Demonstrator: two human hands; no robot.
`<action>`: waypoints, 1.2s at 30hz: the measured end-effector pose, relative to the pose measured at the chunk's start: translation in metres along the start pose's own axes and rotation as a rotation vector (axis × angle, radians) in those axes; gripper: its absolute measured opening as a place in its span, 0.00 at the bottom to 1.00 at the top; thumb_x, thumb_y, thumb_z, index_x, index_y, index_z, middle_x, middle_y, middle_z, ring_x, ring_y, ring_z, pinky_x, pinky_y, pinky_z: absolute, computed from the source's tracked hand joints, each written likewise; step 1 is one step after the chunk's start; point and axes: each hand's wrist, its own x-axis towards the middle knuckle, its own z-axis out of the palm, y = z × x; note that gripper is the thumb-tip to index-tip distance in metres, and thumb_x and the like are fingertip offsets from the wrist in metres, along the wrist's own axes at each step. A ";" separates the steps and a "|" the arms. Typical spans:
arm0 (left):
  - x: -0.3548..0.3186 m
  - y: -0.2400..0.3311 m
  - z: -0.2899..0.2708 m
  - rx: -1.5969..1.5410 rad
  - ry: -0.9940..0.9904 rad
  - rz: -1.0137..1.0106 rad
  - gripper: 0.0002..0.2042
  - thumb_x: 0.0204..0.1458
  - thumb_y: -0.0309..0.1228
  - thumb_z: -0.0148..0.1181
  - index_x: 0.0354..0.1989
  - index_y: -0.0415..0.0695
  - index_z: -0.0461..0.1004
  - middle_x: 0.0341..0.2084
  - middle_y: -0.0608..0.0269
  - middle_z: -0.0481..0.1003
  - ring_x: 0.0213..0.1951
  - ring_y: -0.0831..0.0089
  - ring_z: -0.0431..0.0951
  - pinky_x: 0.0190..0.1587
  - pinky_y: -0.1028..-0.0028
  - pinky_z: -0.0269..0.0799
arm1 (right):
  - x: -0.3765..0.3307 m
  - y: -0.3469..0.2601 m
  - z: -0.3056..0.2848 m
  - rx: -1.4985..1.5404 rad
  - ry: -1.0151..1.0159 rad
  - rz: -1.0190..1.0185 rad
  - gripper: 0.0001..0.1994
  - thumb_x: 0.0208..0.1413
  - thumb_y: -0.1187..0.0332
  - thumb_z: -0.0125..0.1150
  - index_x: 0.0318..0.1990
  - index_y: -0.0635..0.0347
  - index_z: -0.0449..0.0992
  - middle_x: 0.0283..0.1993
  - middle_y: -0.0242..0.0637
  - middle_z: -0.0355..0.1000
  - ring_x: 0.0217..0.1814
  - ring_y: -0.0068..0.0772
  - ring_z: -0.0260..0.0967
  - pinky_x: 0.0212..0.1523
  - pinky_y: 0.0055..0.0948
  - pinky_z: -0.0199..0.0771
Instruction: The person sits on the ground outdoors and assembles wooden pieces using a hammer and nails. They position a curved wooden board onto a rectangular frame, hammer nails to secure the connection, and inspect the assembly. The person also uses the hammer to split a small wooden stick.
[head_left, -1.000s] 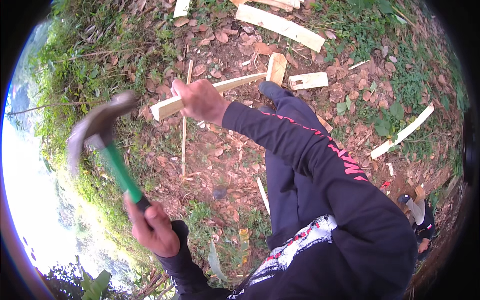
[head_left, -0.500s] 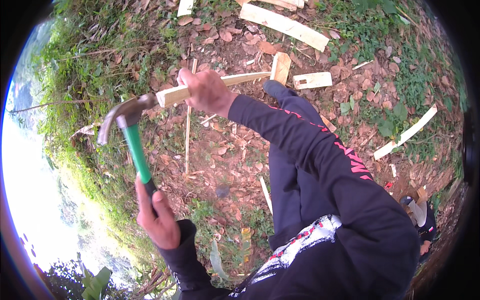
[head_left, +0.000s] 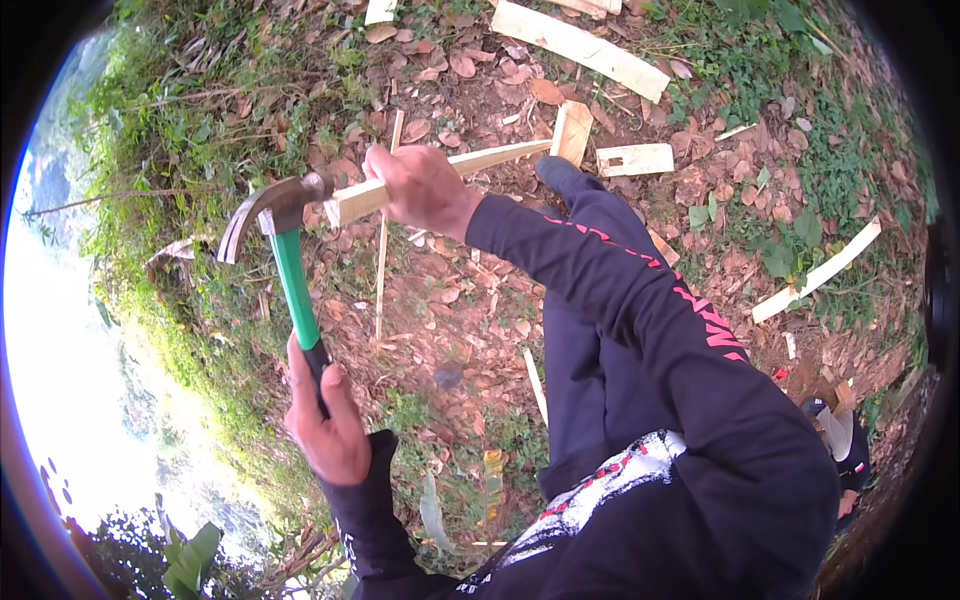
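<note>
My left hand is closed around the black grip of a claw hammer with a green handle. The hammer's striking face lies right at the near end of a long squared wooden stake; whether they touch, I cannot tell. My right hand grips that stake close behind this end, fingers wrapped round it. The stake tapers away to the right, and its thin end reaches a short wooden block. My dark-shod foot is beside the block.
A slotted board piece lies right of the block. A long plank, a curved strip and a thin stick lie on leaf-covered ground. Another person is at the far right. Undergrowth lines the left.
The whole view has shifted slightly to the right. The hammer head has risen a little relative to the stake's end. Both grips are unchanged.
</note>
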 end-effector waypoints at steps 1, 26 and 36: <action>0.004 0.013 -0.008 -0.093 0.055 -0.037 0.23 0.66 0.30 0.42 0.69 0.37 0.54 0.19 0.69 0.64 0.15 0.88 0.56 0.16 0.85 0.50 | -0.002 0.002 0.000 -0.024 0.030 -0.011 0.10 0.45 0.76 0.65 0.28 0.60 0.66 0.15 0.32 0.65 0.15 0.30 0.66 0.22 0.31 0.69; -0.012 0.016 -0.027 -0.248 0.240 -0.067 0.25 0.66 0.32 0.45 0.70 0.41 0.54 0.17 0.66 0.67 0.12 0.84 0.58 0.15 0.82 0.51 | 0.005 0.004 -0.017 0.045 0.040 -0.056 0.13 0.40 0.78 0.67 0.28 0.59 0.67 0.14 0.31 0.67 0.14 0.30 0.64 0.35 0.29 0.69; -0.009 0.036 -0.013 -0.559 0.433 0.072 0.25 0.68 0.35 0.41 0.70 0.41 0.48 0.19 0.68 0.62 0.13 0.87 0.55 0.13 0.86 0.50 | -0.001 -0.001 -0.007 0.027 -0.005 0.013 0.13 0.35 0.79 0.67 0.27 0.59 0.67 0.18 0.32 0.67 0.22 0.33 0.67 0.40 0.31 0.69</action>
